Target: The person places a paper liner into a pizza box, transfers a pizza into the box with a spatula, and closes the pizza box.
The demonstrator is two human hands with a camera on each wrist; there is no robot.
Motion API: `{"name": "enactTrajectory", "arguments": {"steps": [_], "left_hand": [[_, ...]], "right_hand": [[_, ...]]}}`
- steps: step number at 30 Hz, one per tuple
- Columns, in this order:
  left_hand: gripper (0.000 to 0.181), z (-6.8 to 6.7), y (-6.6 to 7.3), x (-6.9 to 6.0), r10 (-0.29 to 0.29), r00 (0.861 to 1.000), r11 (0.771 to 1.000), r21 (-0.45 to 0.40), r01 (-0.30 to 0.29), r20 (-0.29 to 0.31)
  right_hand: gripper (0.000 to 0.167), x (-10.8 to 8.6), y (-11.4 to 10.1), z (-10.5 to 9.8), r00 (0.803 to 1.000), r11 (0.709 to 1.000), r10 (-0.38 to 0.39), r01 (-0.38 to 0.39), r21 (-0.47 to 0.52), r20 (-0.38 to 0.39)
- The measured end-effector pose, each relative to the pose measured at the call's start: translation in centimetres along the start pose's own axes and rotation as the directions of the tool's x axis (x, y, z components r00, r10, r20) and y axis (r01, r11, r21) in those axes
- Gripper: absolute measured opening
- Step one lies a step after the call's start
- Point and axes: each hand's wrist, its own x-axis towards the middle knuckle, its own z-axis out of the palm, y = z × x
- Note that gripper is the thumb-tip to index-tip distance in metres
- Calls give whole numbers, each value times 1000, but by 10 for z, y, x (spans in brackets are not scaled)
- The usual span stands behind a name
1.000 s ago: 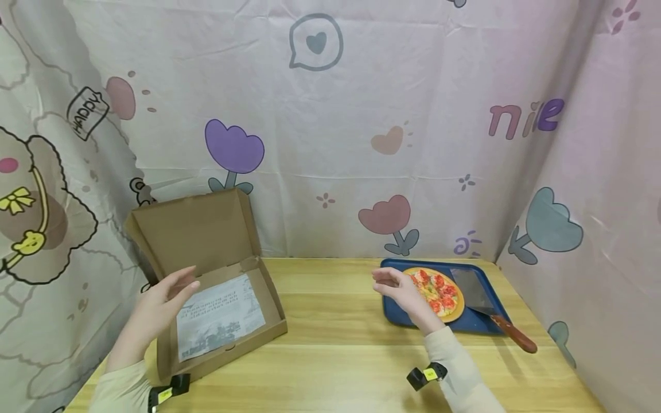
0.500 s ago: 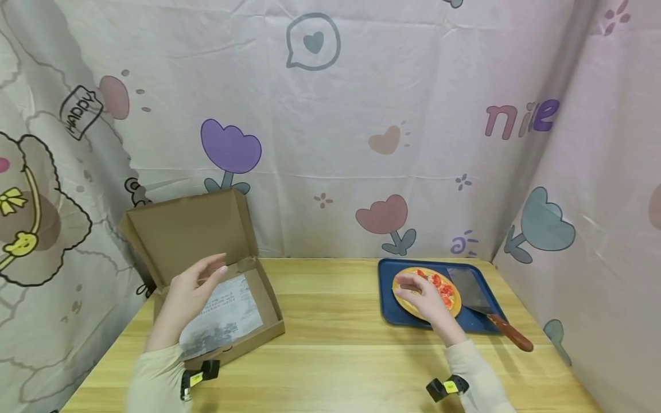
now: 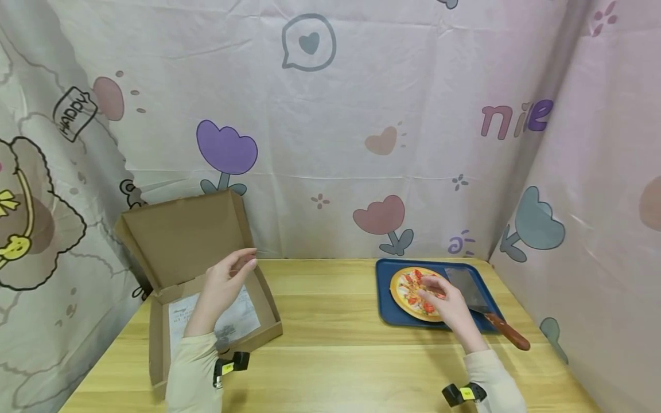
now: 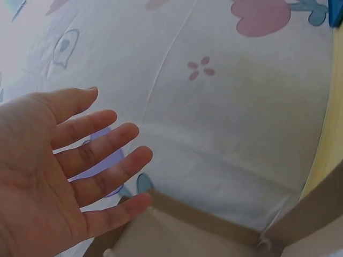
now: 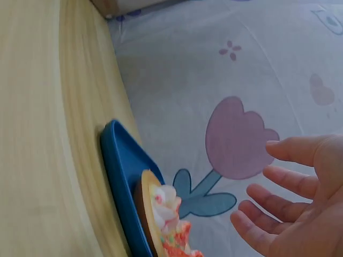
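My left hand [image 3: 225, 287] hovers over the open cardboard pizza box [image 3: 268, 298], its fingers loosely spread and holding nothing. Printed paper [image 3: 242, 315] lines the bottom of the box, and the lid [image 3: 191, 241] stands raised at the back. Over to the right, my right hand [image 3: 448, 302] is above a pizza [image 3: 405, 289] on a blue tray [image 3: 384, 310]; the right wrist view shows its fingers relaxed, apart from the pizza [image 5: 161, 214]. Beside the pizza lies a server with a broad metal blade [image 3: 467, 287] and a wooden handle [image 3: 508, 332] that juts over the tray's edge.
A light wooden table [image 3: 330, 321] carries both the box and the tray, with bare wood between them. Patterned cloth [image 3: 310, 126] hangs behind the table and along both sides. Each wrist wears a small black camera [image 3: 457, 394] on a strap.
Both hands have moved rightward, the left across the box and the right from the tray's left side to over the pizza's right half. The view has turned slightly right.
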Motion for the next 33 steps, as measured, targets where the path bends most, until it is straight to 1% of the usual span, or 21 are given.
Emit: {"name": "enactTrajectory", "arguments": {"steps": [3,10,14,16,18,22,27,30,33], "left_hand": [[45,12,2,6,-2,1000,1000,-15,2,9],[37,43,11,19,37,999,996,-85,-36,6],[34,62,14,25,53,999,989,-140,-53,-3],[33,72,17,28,61,998,984,-169,-61,-3],[32,80,19,30,56,998,980,-191,-54,7],[32,95,25,33,40,999,977,-209,-32,33],[32,115,29,38,13,999,973,-229,-1,48],[32,130,31,40,-6,999,971,-240,19,54],[32,144,33,42,-10,998,969,-247,25,65]], "right_hand": [[50,0,3,-2,1000,1000,2,-2,-19,-24],[47,1,13,-5,998,997,-8,3,-80,-65],[44,2,17,-8,995,993,-40,29,-115,-91],[44,2,20,-10,991,986,-69,50,-161,-116],[44,2,22,-12,985,975,-96,65,-211,-140],[45,1,26,-19,975,943,-143,81,-324,-171],[46,-2,26,-28,974,909,-154,73,-410,-168],[45,-4,26,-33,971,883,-170,75,-463,-167],[44,-5,26,-37,965,855,-196,81,-512,-174]]}}
